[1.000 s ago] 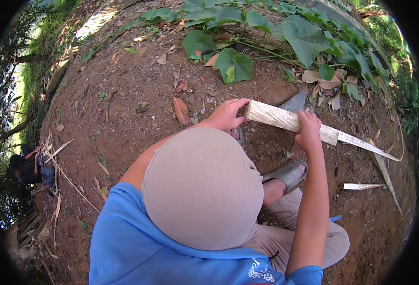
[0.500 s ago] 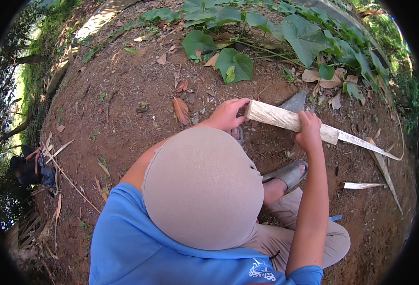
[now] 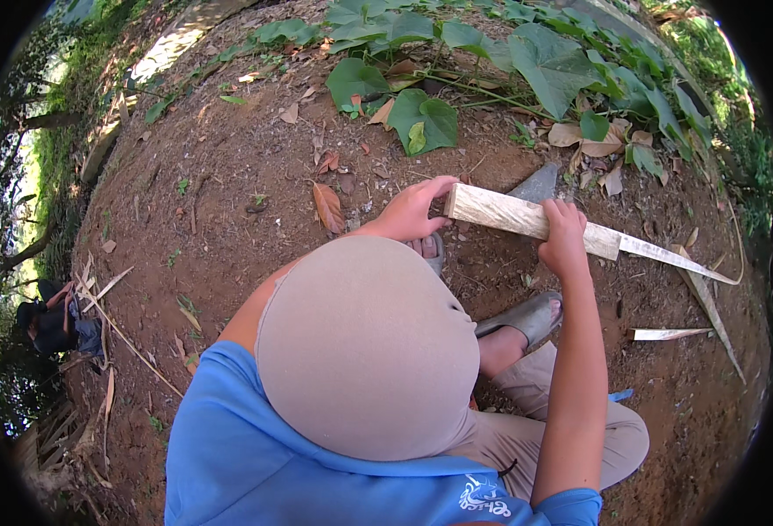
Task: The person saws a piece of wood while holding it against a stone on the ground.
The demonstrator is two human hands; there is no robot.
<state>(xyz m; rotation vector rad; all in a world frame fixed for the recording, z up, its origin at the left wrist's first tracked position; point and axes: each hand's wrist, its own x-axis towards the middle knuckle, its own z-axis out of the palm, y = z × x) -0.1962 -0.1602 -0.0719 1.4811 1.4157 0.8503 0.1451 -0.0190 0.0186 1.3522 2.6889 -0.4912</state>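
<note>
A long, pale wooden block (image 3: 498, 209) with rough grain lies slantwise before me, its right end lower. My left hand (image 3: 411, 210) holds its left end between thumb and fingers. Farther along, my right hand (image 3: 564, 237) wraps over the block from above. From the block's right end runs a narrow pale strip (image 3: 676, 263), which bends sharply near the rim; whether it is joined to the block, I cannot tell. Behind the block a grey, pointed flat piece (image 3: 540, 182) shows partly, its lower part hidden.
Bare soil surrounds my sandalled feet (image 3: 527, 320). Pale offcuts (image 3: 669, 334) lie at the right. Broad-leaved vines (image 3: 553, 66) spread along the far side, and a dry brown leaf (image 3: 327, 207) lies left of my hand. Another person (image 3: 60, 324) sits at the far left among strips.
Both hands and the block shift very slightly left in the picture, along with the ground. The hold on the block looks the same.
</note>
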